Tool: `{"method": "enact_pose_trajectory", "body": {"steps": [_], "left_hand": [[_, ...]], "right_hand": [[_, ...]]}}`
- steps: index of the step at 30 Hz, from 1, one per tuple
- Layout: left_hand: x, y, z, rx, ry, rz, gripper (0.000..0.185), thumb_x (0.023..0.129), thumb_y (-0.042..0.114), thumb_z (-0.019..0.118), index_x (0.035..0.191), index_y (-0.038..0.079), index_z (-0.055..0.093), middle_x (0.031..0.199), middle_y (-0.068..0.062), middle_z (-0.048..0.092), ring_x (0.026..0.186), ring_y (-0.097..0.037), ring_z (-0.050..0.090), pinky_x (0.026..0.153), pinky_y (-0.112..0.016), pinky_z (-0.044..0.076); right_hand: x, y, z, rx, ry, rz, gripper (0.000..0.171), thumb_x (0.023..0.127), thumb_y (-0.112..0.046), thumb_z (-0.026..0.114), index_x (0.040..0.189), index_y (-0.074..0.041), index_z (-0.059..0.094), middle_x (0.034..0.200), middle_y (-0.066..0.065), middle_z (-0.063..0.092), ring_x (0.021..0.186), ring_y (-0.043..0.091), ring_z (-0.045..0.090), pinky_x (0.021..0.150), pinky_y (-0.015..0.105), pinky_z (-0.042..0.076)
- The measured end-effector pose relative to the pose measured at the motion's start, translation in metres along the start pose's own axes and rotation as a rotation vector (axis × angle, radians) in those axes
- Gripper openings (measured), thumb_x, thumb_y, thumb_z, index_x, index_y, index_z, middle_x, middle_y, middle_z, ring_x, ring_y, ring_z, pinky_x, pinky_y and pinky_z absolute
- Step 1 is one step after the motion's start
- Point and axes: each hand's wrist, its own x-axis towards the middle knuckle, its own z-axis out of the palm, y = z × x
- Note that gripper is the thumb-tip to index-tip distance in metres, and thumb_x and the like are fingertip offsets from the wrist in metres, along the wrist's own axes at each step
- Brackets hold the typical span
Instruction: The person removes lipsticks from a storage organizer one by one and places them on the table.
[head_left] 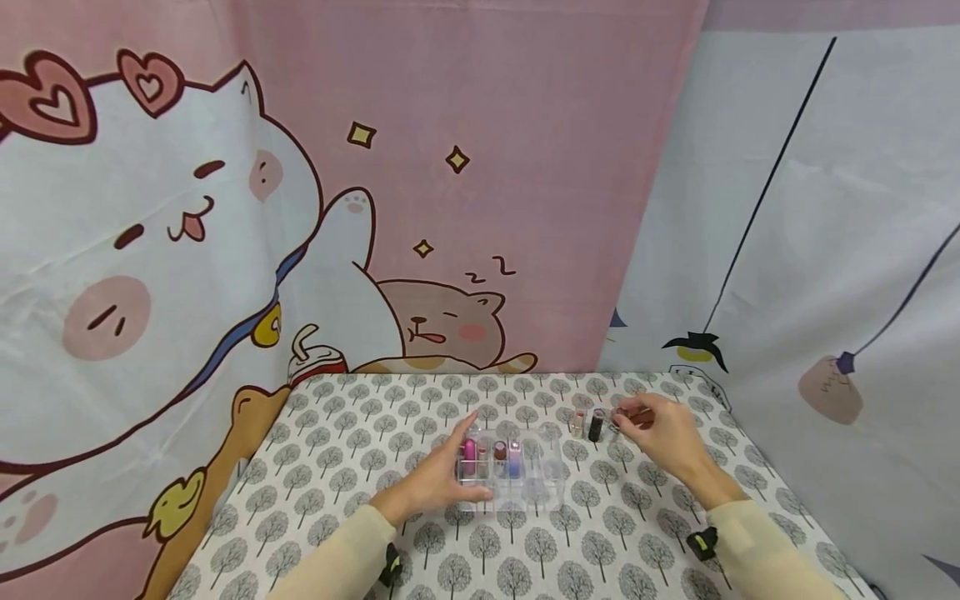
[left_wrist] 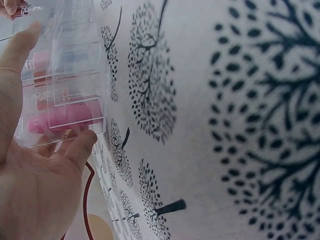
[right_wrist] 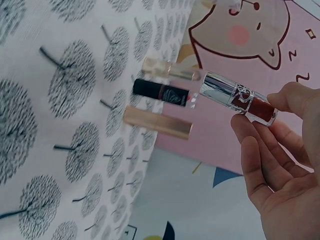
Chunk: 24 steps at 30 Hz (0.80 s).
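My left hand (head_left: 435, 479) grips the left end of a clear plastic organizer (head_left: 553, 493), its thumb along the near side and fingers at the far side. Inside its left compartments stand a bright pink tube (head_left: 469, 457), a dark red-topped tube (head_left: 500, 452), a purple-blue tube (head_left: 514, 460) and a small reddish one. To the right, my right hand (head_left: 663, 433) pinches a lip gloss (right_wrist: 239, 98) by its clear, dark red end; the silver cap points away from the fingers. It is held just beside a black lipstick (right_wrist: 161, 92) in the right wrist view.
Beside the black lipstick stand a gold tube (right_wrist: 157, 122) and a pale tube with a clear cap (right_wrist: 171, 69), right of the organizer. A tree-print cloth (head_left: 540, 546) covers the table. Cartoon curtains (head_left: 562, 167) hang behind and along the sides.
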Motion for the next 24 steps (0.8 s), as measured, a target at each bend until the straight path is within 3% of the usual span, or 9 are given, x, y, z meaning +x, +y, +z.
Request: {"method": "enact_pose_trajectory", "body": {"steps": [5, 24], "left_hand": [[0.001, -0.001, 0.001, 0.002, 0.002, 0.007, 0.145, 0.088, 0.047, 0.104, 0.184, 0.055, -0.004, 0.186, -0.030, 0.039, 0.149, -0.048, 0.066, 0.127, -0.075, 0.053], [0.002, -0.002, 0.002, -0.003, -0.002, -0.003, 0.144, 0.088, 0.047, 0.104, 0.183, 0.058, -0.004, 0.189, -0.028, 0.032, 0.160, -0.052, 0.057, 0.132, -0.077, 0.047]], "right_hand": [[-0.002, 0.011, -0.006, -0.011, -0.023, 0.028, 0.019, 0.103, -0.015, 0.090, 0.118, -0.004, 0.085, 0.101, 0.011, 0.088, 0.084, 0.020, 0.083, 0.072, 0.023, 0.067], [-0.005, 0.053, -0.005, -0.051, -0.047, 0.101, 0.015, 0.105, -0.011, 0.086, 0.117, -0.003, 0.084, 0.104, 0.015, 0.087, 0.088, 0.029, 0.086, 0.067, 0.032, 0.069]]}}
